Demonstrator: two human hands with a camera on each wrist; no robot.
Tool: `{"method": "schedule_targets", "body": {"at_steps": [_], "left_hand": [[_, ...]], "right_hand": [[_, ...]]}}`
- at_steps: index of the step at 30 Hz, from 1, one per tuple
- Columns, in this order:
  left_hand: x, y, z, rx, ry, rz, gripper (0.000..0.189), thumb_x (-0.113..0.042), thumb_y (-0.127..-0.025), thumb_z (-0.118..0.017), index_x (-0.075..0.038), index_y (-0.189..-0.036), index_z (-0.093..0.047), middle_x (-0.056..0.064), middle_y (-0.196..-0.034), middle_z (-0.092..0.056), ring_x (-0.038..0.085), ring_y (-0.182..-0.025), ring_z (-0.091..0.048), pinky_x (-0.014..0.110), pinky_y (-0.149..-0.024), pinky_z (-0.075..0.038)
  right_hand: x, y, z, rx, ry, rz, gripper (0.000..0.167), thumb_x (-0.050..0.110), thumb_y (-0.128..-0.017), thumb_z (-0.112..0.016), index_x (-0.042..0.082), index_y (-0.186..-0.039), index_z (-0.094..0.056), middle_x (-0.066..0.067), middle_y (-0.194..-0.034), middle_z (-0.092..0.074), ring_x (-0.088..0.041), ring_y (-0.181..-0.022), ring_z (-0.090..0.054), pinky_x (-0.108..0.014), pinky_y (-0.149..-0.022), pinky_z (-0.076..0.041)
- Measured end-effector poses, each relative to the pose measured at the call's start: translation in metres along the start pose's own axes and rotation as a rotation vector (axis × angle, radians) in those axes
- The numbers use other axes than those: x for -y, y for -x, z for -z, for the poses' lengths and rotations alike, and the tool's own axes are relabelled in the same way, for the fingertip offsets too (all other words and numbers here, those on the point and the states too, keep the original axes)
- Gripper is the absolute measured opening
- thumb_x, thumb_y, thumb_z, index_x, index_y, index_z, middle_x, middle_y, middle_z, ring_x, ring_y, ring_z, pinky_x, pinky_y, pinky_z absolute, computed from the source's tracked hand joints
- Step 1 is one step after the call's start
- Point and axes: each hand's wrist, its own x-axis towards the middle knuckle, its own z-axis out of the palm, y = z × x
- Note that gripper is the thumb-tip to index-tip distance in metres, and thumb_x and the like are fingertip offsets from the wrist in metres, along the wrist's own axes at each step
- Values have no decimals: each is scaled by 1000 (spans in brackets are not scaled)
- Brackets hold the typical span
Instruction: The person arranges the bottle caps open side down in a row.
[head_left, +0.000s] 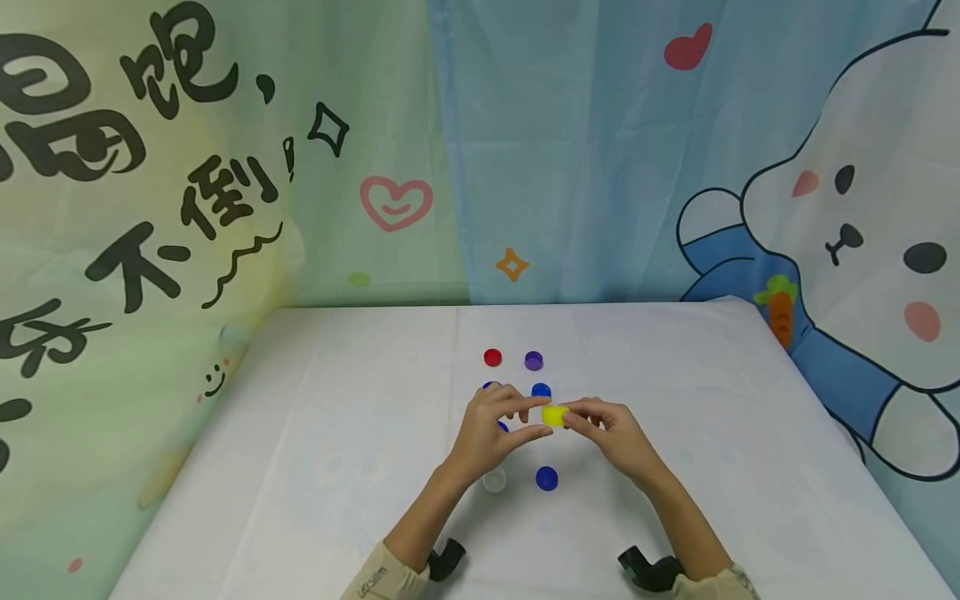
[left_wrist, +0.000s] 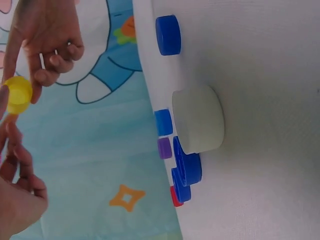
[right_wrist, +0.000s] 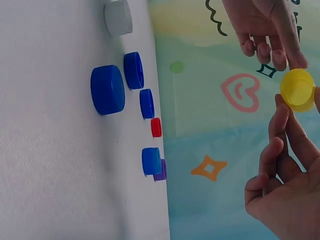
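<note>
A yellow bottle cap (head_left: 555, 416) is held up above the white table between both hands. My left hand (head_left: 489, 427) has its index fingertip at the cap's far edge and its thumb tip at the near edge. From the other side, my right hand (head_left: 613, 431) pinches the cap with thumb and fingertips. In the right wrist view the yellow cap (right_wrist: 298, 91) appears round, with fingertips of both hands at its rim. Beneath the hands, a blue cap (head_left: 547, 478) and a whitish cap (head_left: 494, 481) lie on the table.
Farther back are a red cap (head_left: 492, 357), a purple cap (head_left: 533, 361) and a lighter blue cap (head_left: 541, 389). Two more blue caps are partly hidden behind my left hand; the left wrist view shows one blue cap (left_wrist: 191, 169) clearly. A printed cloth (head_left: 525, 150) hangs behind the table.
</note>
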Motion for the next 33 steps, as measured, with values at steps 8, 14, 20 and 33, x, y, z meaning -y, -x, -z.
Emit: {"method": "schedule_targets", "body": {"at_steps": [8,14,20,33], "left_hand": [[4,1,-3,73,93,184,33,-28,-76,-76,-9,-104,-72,0,-73,-55,23,-71,-51,23,-59,-40],[13,-3,-7,130,-4,196,31,-30,-77,-75,-12,-103,-72,-4,-73,-55,13,-72,-49,21,-62,-41],[29,-9,-16,290,-188,223,29,-31,-78,-74,-15,-102,-73,-8,-67,-53,11,-68,-48,18,-61,-37],[45,-10,-42,522,-529,268,26,-32,-71,-79,-17,-92,-76,-9,-64,-62,8,-62,-49,24,-67,-40]], "right_hand": [[-3,1,0,-50,43,44,30,23,-84,-69,9,-110,-68,3,-88,-63,-20,-80,-43,-32,-67,-36],[-10,-4,-2,-92,110,26,33,26,-80,-73,11,-109,-69,2,-81,-60,-23,-79,-43,-32,-63,-37],[-33,-14,-10,-89,284,-14,33,30,-77,-75,11,-104,-72,6,-77,-60,-19,-78,-46,-31,-64,-39],[-62,-25,-26,43,526,-10,29,24,-74,-77,9,-98,-74,5,-73,-59,-13,-70,-44,-30,-64,-34]]}}
